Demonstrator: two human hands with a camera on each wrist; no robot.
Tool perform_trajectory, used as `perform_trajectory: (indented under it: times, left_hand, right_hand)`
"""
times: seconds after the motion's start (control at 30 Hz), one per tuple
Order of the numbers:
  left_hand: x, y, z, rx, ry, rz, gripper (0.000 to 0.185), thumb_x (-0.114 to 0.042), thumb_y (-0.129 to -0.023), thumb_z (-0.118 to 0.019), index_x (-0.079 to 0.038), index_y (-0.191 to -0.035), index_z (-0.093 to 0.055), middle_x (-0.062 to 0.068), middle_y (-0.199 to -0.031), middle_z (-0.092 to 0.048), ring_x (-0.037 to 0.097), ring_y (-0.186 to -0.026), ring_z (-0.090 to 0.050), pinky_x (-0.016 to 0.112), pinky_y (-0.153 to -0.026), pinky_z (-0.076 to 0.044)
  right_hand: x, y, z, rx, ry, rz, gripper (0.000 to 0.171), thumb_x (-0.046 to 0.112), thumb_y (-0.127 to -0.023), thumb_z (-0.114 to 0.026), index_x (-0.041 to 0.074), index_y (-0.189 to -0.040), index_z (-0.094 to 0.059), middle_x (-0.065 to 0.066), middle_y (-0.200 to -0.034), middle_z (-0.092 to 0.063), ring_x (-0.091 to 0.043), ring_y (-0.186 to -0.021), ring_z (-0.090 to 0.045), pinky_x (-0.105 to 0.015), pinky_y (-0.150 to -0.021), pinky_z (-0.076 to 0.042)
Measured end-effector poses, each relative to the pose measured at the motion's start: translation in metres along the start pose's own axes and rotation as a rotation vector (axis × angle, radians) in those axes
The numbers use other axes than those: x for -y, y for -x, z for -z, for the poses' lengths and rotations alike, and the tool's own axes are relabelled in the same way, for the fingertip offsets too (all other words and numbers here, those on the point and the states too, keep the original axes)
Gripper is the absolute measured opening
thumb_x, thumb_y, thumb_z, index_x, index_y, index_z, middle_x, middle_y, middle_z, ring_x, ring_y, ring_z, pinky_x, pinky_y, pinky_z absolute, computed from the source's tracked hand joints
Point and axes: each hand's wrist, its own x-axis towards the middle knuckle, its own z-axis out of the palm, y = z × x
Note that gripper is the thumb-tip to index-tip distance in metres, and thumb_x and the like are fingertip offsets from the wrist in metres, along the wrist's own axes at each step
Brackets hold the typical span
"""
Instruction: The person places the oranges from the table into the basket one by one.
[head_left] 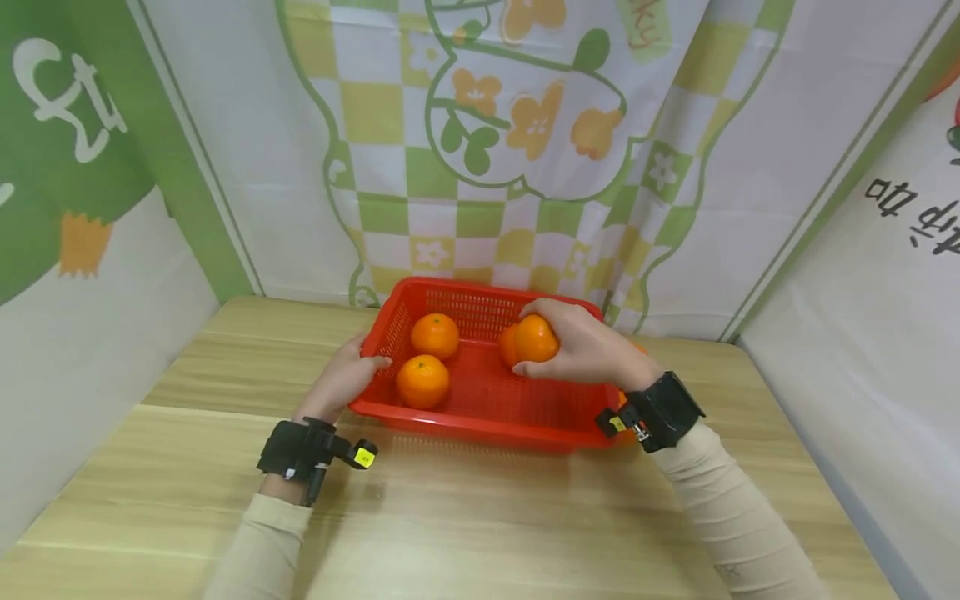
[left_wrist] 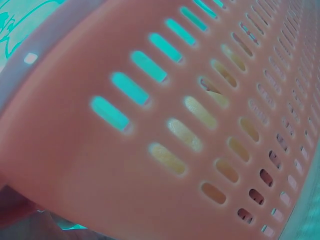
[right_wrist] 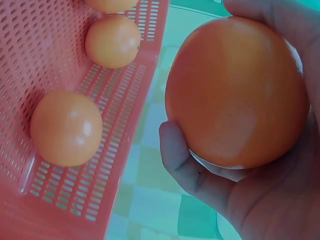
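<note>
A red plastic basket (head_left: pixel 480 430) with slotted walls sits toward the back of the table. My left hand (head_left: pixel 345 379) grips its left rim, thumb over the edge; the slotted wall (left_wrist: pixel 95 160) fills the left wrist view. Over the basket's right half, my right hand (head_left: pixel 585 346) holds an orange (head_left: pixel 537 337) between thumb and fingers. Behind that fruit, partly hidden, another orange (head_left: pixel 507 343) shows in the basket. Two more, a rear orange (head_left: pixel 435 336) and a front orange (head_left: pixel 423 382), lie at the left end. Basket oranges (right_wrist: pixel 66 128) also appear in the right wrist view.
Orange fruit (head_left: pixel 624 402) peeks out beside the basket's right end, mostly covered by the right wrist. A checked, printed cloth (head_left: pixel 465 217) hangs right behind the basket. White and green panels stand left and right of the wooden table (head_left: pixel 480 533).
</note>
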Motion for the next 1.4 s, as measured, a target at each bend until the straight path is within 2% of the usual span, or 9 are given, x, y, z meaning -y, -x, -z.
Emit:
perform_trajectory:
  times: [0.33,0.57,0.7,0.97,1.13,1.4]
  left_hand:
    - [0.001,-0.001,-0.001,-0.014,-0.002,-0.002,0.058,-0.016,-0.105,-0.048,-0.001,-0.159,-0.033,0.026,-0.15,-0.054,0.038,-0.121,-0.066,0.05,-0.102,-0.06]
    - [0.002,0.0,-0.004,-0.014,-0.003,-0.01,0.058,-0.015,-0.105,-0.048,-0.001,-0.159,-0.034,0.025,-0.15,-0.055,0.036,-0.122,-0.065,0.05,-0.103,-0.059]
    - [0.002,0.0,-0.004,-0.019,0.005,-0.011,0.057,-0.015,-0.105,-0.048,-0.001,-0.159,-0.035,0.025,-0.149,-0.055,0.037,-0.121,-0.067,0.052,-0.103,-0.059]
    - [0.002,-0.001,-0.005,-0.02,-0.002,-0.018,0.055,-0.014,-0.104,-0.049,0.0,-0.156,-0.037,0.025,-0.145,-0.057,0.035,-0.115,-0.068,0.05,-0.099,-0.061]
    - [0.002,-0.001,-0.003,-0.016,0.003,-0.02,0.055,-0.015,-0.104,-0.049,0.0,-0.156,-0.037,0.026,-0.145,-0.057,0.035,-0.115,-0.069,0.049,-0.098,-0.062]
    - [0.003,0.0,0.0,-0.023,0.003,-0.011,0.055,-0.015,-0.105,-0.048,0.0,-0.156,-0.037,0.025,-0.145,-0.058,0.034,-0.114,-0.069,0.047,-0.097,-0.062]
  right_hand:
    - [0.006,-0.017,-0.007,0.036,0.016,0.008,0.055,0.042,-0.083,-0.085,0.017,-0.125,-0.059,0.001,-0.112,-0.066,-0.016,-0.091,-0.064,-0.029,-0.074,-0.059]
    - [0.008,-0.031,-0.018,0.149,0.005,0.027,0.062,0.042,-0.086,-0.084,0.013,-0.134,-0.056,-0.002,-0.113,-0.065,-0.017,-0.09,-0.063,-0.028,-0.074,-0.058]
    - [0.009,-0.039,-0.027,0.202,0.049,0.06,0.068,0.041,-0.086,-0.084,0.008,-0.138,-0.056,-0.003,-0.118,-0.065,-0.017,-0.094,-0.062,-0.028,-0.079,-0.057]
    - [0.005,-0.049,-0.042,0.245,0.105,0.081,0.066,0.043,-0.083,-0.086,0.01,-0.134,-0.06,-0.001,-0.115,-0.067,-0.017,-0.098,-0.061,-0.031,-0.085,-0.055]
    - [0.006,-0.054,-0.048,0.265,0.138,0.09,0.072,0.044,-0.083,-0.086,0.008,-0.138,-0.059,-0.004,-0.124,-0.068,-0.018,-0.103,-0.061,-0.034,-0.092,-0.055]
    - [0.005,-0.066,-0.067,0.357,0.182,0.074,0.077,0.045,-0.085,-0.084,0.005,-0.144,-0.055,-0.008,-0.132,-0.067,-0.023,-0.114,-0.061,-0.041,-0.103,-0.054]
